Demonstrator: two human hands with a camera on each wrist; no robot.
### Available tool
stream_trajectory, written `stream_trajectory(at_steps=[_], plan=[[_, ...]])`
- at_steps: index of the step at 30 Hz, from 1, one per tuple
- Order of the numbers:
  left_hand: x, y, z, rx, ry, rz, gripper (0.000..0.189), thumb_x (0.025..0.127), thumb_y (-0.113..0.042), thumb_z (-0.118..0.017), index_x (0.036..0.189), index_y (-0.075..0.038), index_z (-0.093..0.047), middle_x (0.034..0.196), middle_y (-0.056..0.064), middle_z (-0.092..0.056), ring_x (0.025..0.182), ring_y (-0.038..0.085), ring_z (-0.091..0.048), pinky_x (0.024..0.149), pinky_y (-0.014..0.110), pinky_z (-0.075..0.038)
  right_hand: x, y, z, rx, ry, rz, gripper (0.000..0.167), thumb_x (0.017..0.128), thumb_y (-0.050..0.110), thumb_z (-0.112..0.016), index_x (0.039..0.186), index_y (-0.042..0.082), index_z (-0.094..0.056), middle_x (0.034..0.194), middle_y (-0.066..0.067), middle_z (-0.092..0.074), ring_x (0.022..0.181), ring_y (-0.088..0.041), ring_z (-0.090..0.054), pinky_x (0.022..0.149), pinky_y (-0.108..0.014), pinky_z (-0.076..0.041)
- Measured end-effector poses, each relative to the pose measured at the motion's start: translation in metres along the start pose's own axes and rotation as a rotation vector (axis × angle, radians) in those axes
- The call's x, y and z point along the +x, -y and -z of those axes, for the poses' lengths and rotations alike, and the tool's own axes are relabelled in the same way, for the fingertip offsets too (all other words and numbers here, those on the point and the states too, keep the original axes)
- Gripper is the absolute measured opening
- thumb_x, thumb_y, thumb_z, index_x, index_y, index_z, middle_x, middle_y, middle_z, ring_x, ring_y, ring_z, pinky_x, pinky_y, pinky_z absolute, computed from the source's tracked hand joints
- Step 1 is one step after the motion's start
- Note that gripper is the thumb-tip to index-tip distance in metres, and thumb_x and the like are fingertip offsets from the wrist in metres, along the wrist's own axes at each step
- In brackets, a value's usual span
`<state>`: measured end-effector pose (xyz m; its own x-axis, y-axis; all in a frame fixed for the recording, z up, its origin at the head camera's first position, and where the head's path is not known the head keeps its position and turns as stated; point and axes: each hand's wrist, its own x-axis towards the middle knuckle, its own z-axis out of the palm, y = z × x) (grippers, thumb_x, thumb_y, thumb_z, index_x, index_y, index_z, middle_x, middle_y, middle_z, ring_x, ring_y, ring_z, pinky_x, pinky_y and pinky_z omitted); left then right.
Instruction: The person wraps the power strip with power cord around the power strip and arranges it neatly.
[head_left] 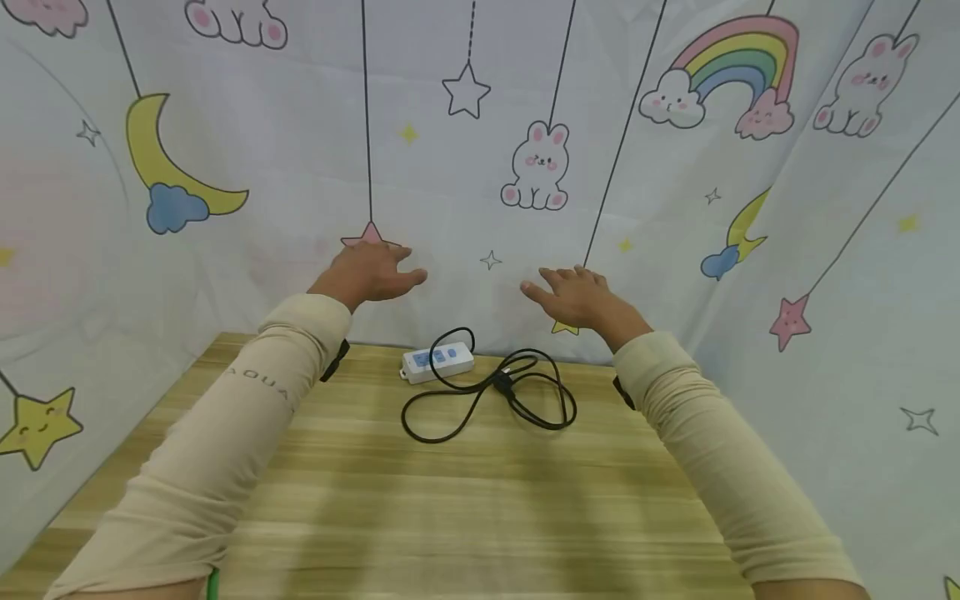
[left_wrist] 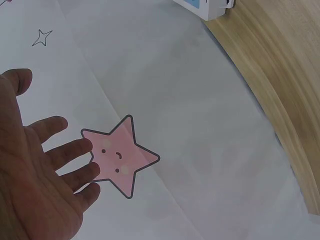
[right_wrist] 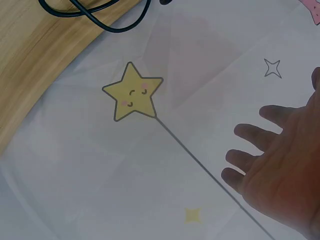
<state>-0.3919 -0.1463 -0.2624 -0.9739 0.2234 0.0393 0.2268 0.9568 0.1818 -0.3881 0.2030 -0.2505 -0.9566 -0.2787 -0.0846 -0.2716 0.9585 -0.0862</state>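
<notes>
Both hands are held up in the air above the far part of the table, fingers spread and nothing in them. My left hand (head_left: 369, 273) hovers up and to the left of a white power strip (head_left: 438, 362) with blue socket faces. In the left wrist view its palm (left_wrist: 45, 185) shows bare. My right hand (head_left: 573, 297) is raised above and right of the strip's black power cord (head_left: 442, 437), which lies in loose loops on the table. The cord's black plug (head_left: 503, 382) sits amid the loops. Bare fingers show in the right wrist view too.
The wood-grain table (head_left: 465, 517) ends at a white curtain (head_left: 465, 217) printed with stars, moons and rabbits, which stands behind it and along both sides. Dark straps are on both wrists. Corners of the strip and cord (right_wrist: 120, 30) show in the wrist views.
</notes>
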Motion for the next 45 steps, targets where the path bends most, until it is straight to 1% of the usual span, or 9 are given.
stream_trajectory(at_steps=[2, 8, 15, 19, 30, 36, 38, 41, 45], plan=[[0.001, 0.000, -0.005, -0.002, 0.001, -0.002, 0.081, 0.113, -0.061, -0.039, 0.177, -0.013, -0.037, 0.181, 0.026, -0.037, 0.167, 0.054, -0.035, 0.133, 0.071, -0.034, 0.000, 0.003, -0.003, 0.003, -0.005, 0.011, 0.086, 0.116, 0.069, -0.022, 0.181, 0.014, -0.024, 0.187, -0.023, -0.025, 0.175, -0.055, -0.009, 0.139, -0.073, -0.008], [0.003, -0.001, -0.023, 0.024, 0.023, -0.005, 0.083, 0.110, -0.060, -0.043, 0.175, -0.009, -0.040, 0.179, 0.029, -0.039, 0.167, 0.055, -0.036, 0.137, 0.070, -0.026, 0.001, 0.012, -0.013, -0.001, 0.009, 0.021, 0.086, 0.116, 0.071, -0.023, 0.181, 0.015, -0.027, 0.186, -0.021, -0.029, 0.174, -0.053, -0.013, 0.140, -0.072, -0.010], [0.007, 0.004, -0.046, 0.021, 0.055, 0.002, 0.085, 0.107, -0.059, -0.047, 0.174, -0.007, -0.042, 0.178, 0.028, -0.042, 0.164, 0.053, -0.042, 0.130, 0.068, -0.041, 0.001, 0.020, -0.024, -0.028, 0.010, 0.046, 0.083, 0.117, 0.069, -0.025, 0.180, 0.016, -0.031, 0.184, -0.022, -0.033, 0.174, -0.052, -0.017, 0.140, -0.072, -0.012], [0.007, 0.004, -0.058, 0.009, 0.068, -0.007, 0.084, 0.106, -0.056, -0.048, 0.173, -0.005, -0.042, 0.178, 0.028, -0.042, 0.165, 0.053, -0.041, 0.130, 0.068, -0.041, 0.003, 0.021, -0.033, -0.038, 0.012, 0.060, 0.083, 0.117, 0.069, -0.026, 0.179, 0.015, -0.033, 0.183, -0.022, -0.035, 0.174, -0.052, -0.019, 0.140, -0.072, -0.013], [0.006, -0.005, -0.074, 0.009, 0.113, -0.030, 0.078, 0.107, -0.047, -0.049, 0.171, -0.002, -0.045, 0.176, 0.027, -0.046, 0.163, 0.049, -0.045, 0.132, 0.064, -0.041, 0.005, 0.028, -0.047, -0.050, 0.014, 0.085, 0.083, 0.116, 0.069, -0.026, 0.178, 0.015, -0.035, 0.182, -0.020, -0.038, 0.173, -0.050, -0.023, 0.140, -0.070, -0.016], [0.003, -0.004, -0.081, -0.012, 0.147, -0.042, 0.077, 0.103, -0.041, -0.054, 0.169, -0.002, -0.047, 0.175, 0.026, -0.048, 0.163, 0.047, -0.046, 0.131, 0.064, -0.042, 0.005, 0.032, -0.052, -0.055, 0.037, 0.082, 0.082, 0.117, 0.069, -0.025, 0.179, 0.015, -0.034, 0.183, -0.021, -0.036, 0.174, -0.049, -0.021, 0.141, -0.069, -0.014], [0.010, 0.002, -0.089, -0.012, 0.154, -0.050, 0.078, 0.100, -0.039, -0.057, 0.169, -0.002, -0.048, 0.174, 0.026, -0.049, 0.162, 0.047, -0.047, 0.131, 0.064, -0.042, 0.005, 0.033, -0.053, -0.054, 0.039, 0.077, 0.082, 0.117, 0.069, -0.026, 0.179, 0.015, -0.034, 0.183, -0.020, -0.037, 0.174, -0.049, -0.021, 0.141, -0.069, -0.014], [0.034, 0.018, -0.112, 0.009, 0.143, -0.059, 0.082, 0.095, -0.040, -0.060, 0.168, -0.006, -0.050, 0.172, 0.022, -0.053, 0.160, 0.043, -0.051, 0.129, 0.068, -0.042, 0.005, 0.032, -0.056, -0.050, 0.040, 0.074, 0.083, 0.116, 0.069, -0.026, 0.178, 0.016, -0.035, 0.182, -0.020, -0.038, 0.174, -0.048, -0.023, 0.141, -0.069, -0.014], [0.066, 0.037, -0.147, 0.032, 0.127, -0.071, 0.086, 0.091, -0.046, -0.065, 0.169, -0.011, -0.052, 0.171, 0.015, -0.056, 0.158, 0.037, -0.054, 0.126, 0.066, -0.046, 0.005, 0.031, -0.060, -0.046, 0.054, 0.091, 0.084, 0.116, 0.070, -0.026, 0.178, 0.015, -0.036, 0.182, -0.021, -0.038, 0.173, -0.049, -0.025, 0.140, -0.069, -0.015]])
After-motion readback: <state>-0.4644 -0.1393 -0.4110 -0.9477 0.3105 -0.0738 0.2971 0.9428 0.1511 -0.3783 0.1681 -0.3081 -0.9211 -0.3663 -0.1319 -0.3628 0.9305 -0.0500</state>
